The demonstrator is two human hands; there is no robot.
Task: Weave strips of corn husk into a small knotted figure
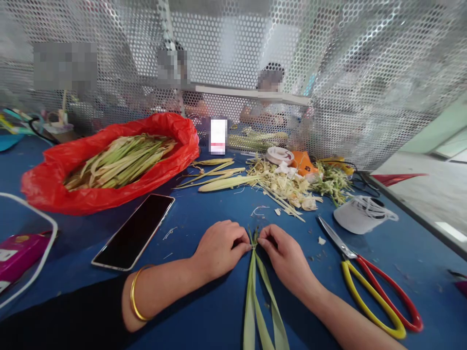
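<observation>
Several long green leaf strips (260, 301) lie on the blue table (204, 311), running from the near edge up to a bunched tip. My left hand (218, 248) pinches that tip from the left, fingers curled, a gold bangle on its wrist. My right hand (286, 256) pinches the same tip from the right, fingers closed on the strips. Both hands rest on the table and meet at the top of the strips.
A red plastic bag (51, 182) full of leaf strips sits at the left, a phone (134, 232) beside it. Red-and-yellow scissors (368, 279) and a white string spool (355, 214) lie to the right. Leaf scraps (284, 182) pile behind. A perforated metal screen (328, 58) walls the back; people sit beyond it.
</observation>
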